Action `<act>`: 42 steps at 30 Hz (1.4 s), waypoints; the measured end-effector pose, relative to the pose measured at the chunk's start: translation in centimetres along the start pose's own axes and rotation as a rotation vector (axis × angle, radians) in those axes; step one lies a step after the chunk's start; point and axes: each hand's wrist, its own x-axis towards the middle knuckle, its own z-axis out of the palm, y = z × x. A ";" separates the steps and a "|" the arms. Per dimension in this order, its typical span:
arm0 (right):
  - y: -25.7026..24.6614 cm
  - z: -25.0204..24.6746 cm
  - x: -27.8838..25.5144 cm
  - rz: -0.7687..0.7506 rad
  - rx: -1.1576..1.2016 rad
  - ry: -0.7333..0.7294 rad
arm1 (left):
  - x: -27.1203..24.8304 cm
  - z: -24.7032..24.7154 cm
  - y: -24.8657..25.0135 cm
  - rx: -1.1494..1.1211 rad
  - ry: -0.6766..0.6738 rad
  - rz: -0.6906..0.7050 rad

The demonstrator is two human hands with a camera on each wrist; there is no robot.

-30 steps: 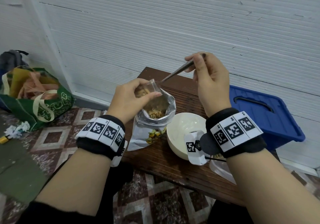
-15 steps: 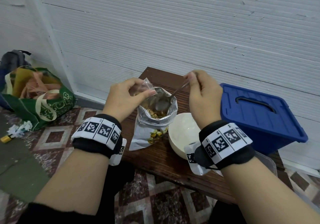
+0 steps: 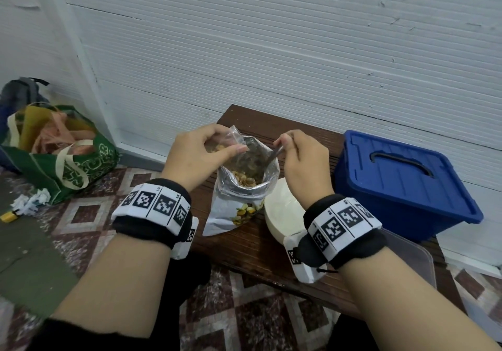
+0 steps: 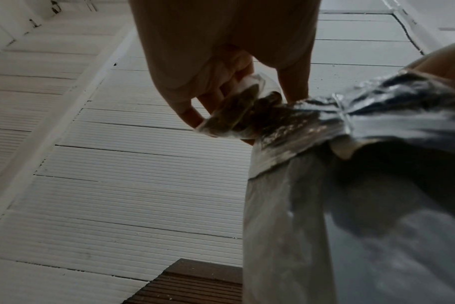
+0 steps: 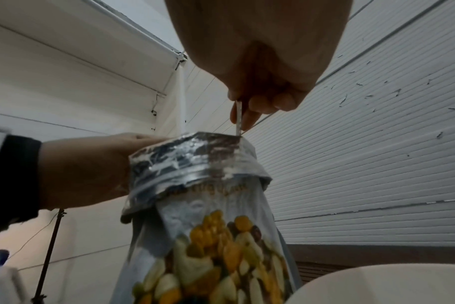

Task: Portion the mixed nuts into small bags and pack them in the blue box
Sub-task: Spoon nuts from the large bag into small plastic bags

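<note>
A silver foil pouch of mixed nuts (image 3: 239, 204) stands open on the brown wooden table (image 3: 244, 247); its printed front shows in the right wrist view (image 5: 216, 246). My left hand (image 3: 201, 157) pinches a small clear bag (image 3: 233, 140) with some nuts in it, just above the pouch's left rim; the same small clear bag (image 4: 237, 115) is seen from below. My right hand (image 3: 298, 157) grips a metal spoon (image 3: 274, 155) whose bowl is down inside the pouch among the nuts; the spoon handle (image 5: 238, 117) enters the pouch mouth. The blue box (image 3: 402, 185), lid on, sits at the right.
A white bowl (image 3: 282, 214) stands right of the pouch, under my right wrist. A clear plastic lid or tray (image 3: 413, 258) lies at the table's right front. On the tiled floor to the left are a green tote bag (image 3: 68, 157) and a grey backpack (image 3: 19, 95). A white wall is behind.
My right hand has come down from above the small bag and lowered the spoon into the foil pouch. My left hand keeps holding the small bag beside the pouch mouth.
</note>
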 end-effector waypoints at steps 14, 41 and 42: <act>0.5 -0.4 0.6 0.395 0.175 0.184 | 0.0 -0.1 -0.1 -0.030 0.003 0.026; -1.0 -4.4 4.5 0.420 0.135 0.302 | 0.1 0.0 0.1 -0.005 -0.093 -0.014; -1.1 -4.3 4.5 0.416 0.135 0.288 | 0.1 0.1 0.2 -0.003 -0.093 -0.008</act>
